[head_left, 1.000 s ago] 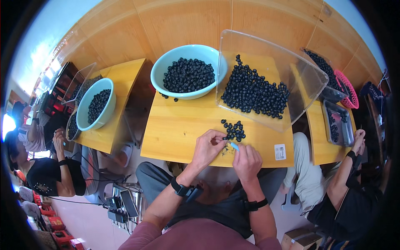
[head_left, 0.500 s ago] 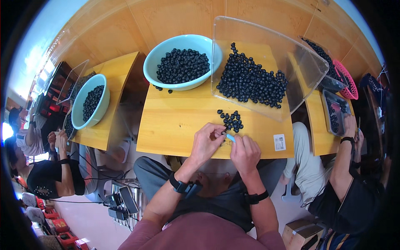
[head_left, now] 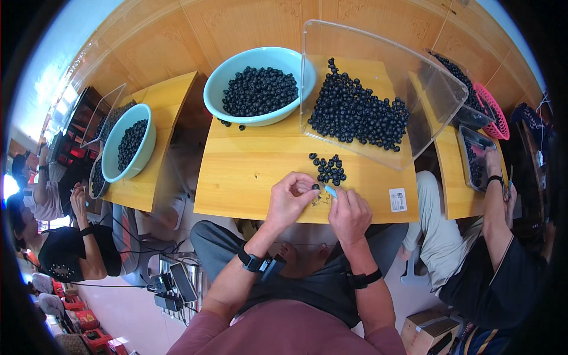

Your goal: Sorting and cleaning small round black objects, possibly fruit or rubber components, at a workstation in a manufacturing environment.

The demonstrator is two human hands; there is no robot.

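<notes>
Between the thumb and fingertips of my left hand (head_left: 289, 199) is one round black bead (head_left: 315, 187). My right hand (head_left: 350, 214) is closed around a slim light-blue tool (head_left: 331, 191), its end pointing toward that bead; the tip is too small to make out. The two hands are close together over the near edge of the wooden table (head_left: 236, 189). Just beyond my fingers lies a loose group of black beads (head_left: 331, 170). Small dark crumbs (head_left: 321, 200) lie on the wood between my hands.
A light-blue basin (head_left: 213, 97) of black beads stands at the back, beside a clear plastic tray (head_left: 435, 127) with many more. A white label (head_left: 397, 200) is stuck at the table's right. People work at side tables, with another blue basin (head_left: 148, 139) on the left.
My hands have drawn slightly apart, and the bead in my left fingers now shows more clearly, with the blue tool's end off it. The co-worker's hand on the right has moved over a container.
</notes>
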